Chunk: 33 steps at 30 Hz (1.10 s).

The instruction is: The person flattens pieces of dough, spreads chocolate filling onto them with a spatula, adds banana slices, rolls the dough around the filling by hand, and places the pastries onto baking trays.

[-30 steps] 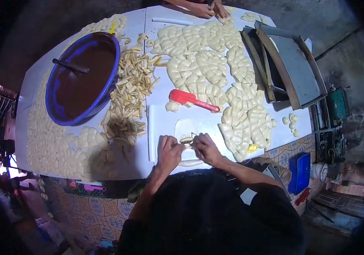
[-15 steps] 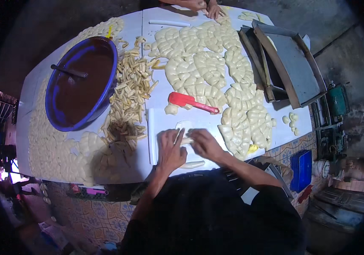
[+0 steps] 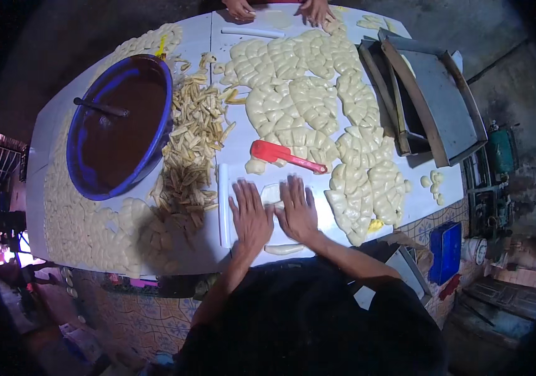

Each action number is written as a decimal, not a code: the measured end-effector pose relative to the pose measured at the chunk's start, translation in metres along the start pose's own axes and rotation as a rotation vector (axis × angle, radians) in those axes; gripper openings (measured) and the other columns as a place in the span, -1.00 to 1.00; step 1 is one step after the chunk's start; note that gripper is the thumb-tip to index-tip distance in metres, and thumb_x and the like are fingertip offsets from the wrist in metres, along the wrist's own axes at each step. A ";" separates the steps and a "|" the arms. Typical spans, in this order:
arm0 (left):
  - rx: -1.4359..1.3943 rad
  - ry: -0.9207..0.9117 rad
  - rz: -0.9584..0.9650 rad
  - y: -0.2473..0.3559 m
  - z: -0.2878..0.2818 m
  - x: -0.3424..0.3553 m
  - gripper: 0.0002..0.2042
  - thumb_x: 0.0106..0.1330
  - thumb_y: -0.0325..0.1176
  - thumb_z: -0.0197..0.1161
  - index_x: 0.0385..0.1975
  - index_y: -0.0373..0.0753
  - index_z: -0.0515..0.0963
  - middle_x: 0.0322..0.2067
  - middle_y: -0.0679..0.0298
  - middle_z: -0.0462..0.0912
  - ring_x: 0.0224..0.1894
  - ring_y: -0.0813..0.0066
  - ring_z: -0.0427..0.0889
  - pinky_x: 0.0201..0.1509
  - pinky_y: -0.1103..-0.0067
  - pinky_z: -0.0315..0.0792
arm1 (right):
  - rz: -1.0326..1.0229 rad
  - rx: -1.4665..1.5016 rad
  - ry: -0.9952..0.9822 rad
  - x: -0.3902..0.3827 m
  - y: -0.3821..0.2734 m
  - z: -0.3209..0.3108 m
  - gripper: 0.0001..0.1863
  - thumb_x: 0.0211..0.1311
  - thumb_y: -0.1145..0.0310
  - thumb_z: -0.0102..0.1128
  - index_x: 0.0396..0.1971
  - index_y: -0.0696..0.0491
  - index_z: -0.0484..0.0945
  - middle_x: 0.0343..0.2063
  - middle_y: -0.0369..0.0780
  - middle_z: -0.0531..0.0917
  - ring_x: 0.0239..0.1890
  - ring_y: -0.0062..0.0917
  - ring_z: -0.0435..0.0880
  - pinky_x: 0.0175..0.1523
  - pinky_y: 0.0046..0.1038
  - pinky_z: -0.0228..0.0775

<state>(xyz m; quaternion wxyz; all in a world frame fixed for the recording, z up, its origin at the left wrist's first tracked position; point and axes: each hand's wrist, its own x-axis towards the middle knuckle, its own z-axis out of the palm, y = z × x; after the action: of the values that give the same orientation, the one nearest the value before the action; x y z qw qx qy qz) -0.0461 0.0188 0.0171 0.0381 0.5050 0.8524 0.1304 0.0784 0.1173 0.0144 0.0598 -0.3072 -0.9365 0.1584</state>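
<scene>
My left hand (image 3: 251, 216) and my right hand (image 3: 297, 210) lie side by side on the white table, palms down with fingers stretched out. Between them and partly under them is a pale piece of dough (image 3: 272, 195), its flat end showing beyond my fingers. My palms hide the rest of it. A finished-looking dough roll (image 3: 283, 249) lies by the near table edge, just below my right wrist. Left of my left hand is a long white rod (image 3: 223, 207). Beyond my fingers, a red scraper (image 3: 290, 156) rests against the dough pieces (image 3: 296, 139).
A blue basin (image 3: 166, 125) of brown paste with a spoon handle (image 3: 100, 106) stands at left, beside heaped yellowish strips (image 3: 193, 138). Metal trays (image 3: 437, 94) are stacked at right. Across the table are another person's hands (image 3: 315, 10) and a second white rod (image 3: 252, 32).
My fingers have gone from curled around the dough to stretched flat over it, and my hands have shifted slightly forward. The other person's hands have moved apart.
</scene>
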 end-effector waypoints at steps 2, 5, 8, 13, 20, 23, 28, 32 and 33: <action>-0.003 0.067 -0.123 -0.003 0.007 0.038 -0.30 0.50 -0.12 -0.06 0.44 -0.58 0.02 0.49 -0.32 -0.08 0.57 -0.22 -0.19 0.56 -0.01 -0.25 | 0.069 0.043 0.131 0.040 -0.002 -0.003 -0.26 0.50 0.00 -0.17 0.46 0.22 0.08 0.48 0.20 0.01 0.54 0.07 -0.04 0.50 0.11 -0.15; -0.245 0.326 -0.299 -0.019 0.015 0.067 -0.32 0.50 -0.24 -0.07 0.47 -0.55 -0.08 0.50 -0.27 -0.11 0.57 -0.21 -0.20 0.59 0.07 -0.28 | 0.063 0.165 0.353 0.071 0.001 -0.009 -0.34 0.49 0.07 -0.14 0.41 0.21 0.19 0.44 0.26 0.08 0.47 0.19 0.09 0.43 0.10 0.01; -0.409 0.261 -0.071 -0.017 0.003 0.043 -0.36 0.48 -0.31 -0.05 0.46 -0.53 -0.01 0.49 -0.26 -0.05 0.56 -0.22 -0.16 0.58 0.06 -0.25 | -0.005 0.411 0.340 0.032 0.019 -0.015 -0.39 0.47 0.16 -0.06 0.40 0.17 0.24 0.46 0.20 0.09 0.46 0.13 0.15 0.43 0.02 0.08; -0.206 -0.123 0.251 -0.011 -0.003 0.005 -0.41 0.46 -0.28 0.01 0.41 -0.48 0.18 0.48 -0.19 0.06 0.56 -0.09 -0.03 0.58 0.09 -0.16 | -0.196 0.166 0.041 0.007 0.024 -0.016 -0.35 0.45 0.15 0.00 0.39 0.24 0.22 0.46 0.05 0.19 0.51 -0.08 0.14 0.48 -0.07 0.05; -0.396 0.213 0.165 -0.024 0.000 0.028 -0.35 0.37 -0.32 0.20 0.41 -0.46 0.18 0.42 -0.20 0.19 0.50 -0.19 0.08 0.52 0.05 0.00 | -0.208 0.336 0.213 0.037 0.026 -0.021 -0.47 0.32 0.35 0.11 0.24 0.25 0.37 0.26 0.10 0.44 0.36 -0.07 0.37 0.35 -0.11 0.26; -0.489 0.134 0.168 -0.026 -0.002 0.029 -0.32 0.20 -0.55 0.32 0.38 -0.36 0.28 0.22 -0.06 0.51 0.29 -0.03 0.43 0.33 0.25 0.35 | -0.248 0.397 0.326 0.039 0.019 -0.019 -0.56 0.17 0.52 0.22 0.10 0.18 0.50 0.06 -0.02 0.58 0.10 -0.11 0.57 0.15 -0.19 0.45; -0.787 -0.053 -0.037 -0.033 -0.019 0.041 -0.52 0.12 -0.68 0.33 0.11 -0.34 0.54 0.17 -0.10 0.57 0.09 0.08 0.66 0.03 0.46 0.53 | -0.033 0.718 0.076 0.044 0.020 -0.016 -0.62 0.15 0.55 0.26 0.01 0.13 0.64 -0.13 -0.07 0.71 -0.10 -0.14 0.63 0.05 -0.21 0.50; -1.016 -0.201 -0.008 -0.014 -0.047 -0.021 -0.33 0.10 -0.66 0.38 0.31 -0.18 0.45 -0.13 0.25 0.73 -0.29 0.47 0.62 0.00 0.53 0.54 | -0.280 0.819 -0.247 -0.011 0.037 -0.065 -0.46 0.07 0.64 0.20 0.13 0.07 0.60 0.03 -0.08 0.67 0.06 -0.18 0.61 0.20 -0.23 0.42; -0.887 -0.226 0.067 -0.013 -0.056 -0.038 -0.32 0.07 -0.64 0.39 0.30 -0.19 0.46 -0.18 0.25 0.74 -0.23 0.37 0.64 0.09 0.45 0.52 | -0.232 0.791 -0.410 -0.028 0.033 -0.076 -0.42 0.09 0.65 0.19 0.20 0.08 0.54 0.10 -0.06 0.62 0.14 -0.18 0.58 0.29 -0.25 0.36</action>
<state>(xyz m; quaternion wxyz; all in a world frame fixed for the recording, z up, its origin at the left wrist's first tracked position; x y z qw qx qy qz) -0.0494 -0.0307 0.0650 0.3392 0.4782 0.6880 0.4278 0.1355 0.1453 0.0742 0.0034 -0.1163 -0.8248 0.5534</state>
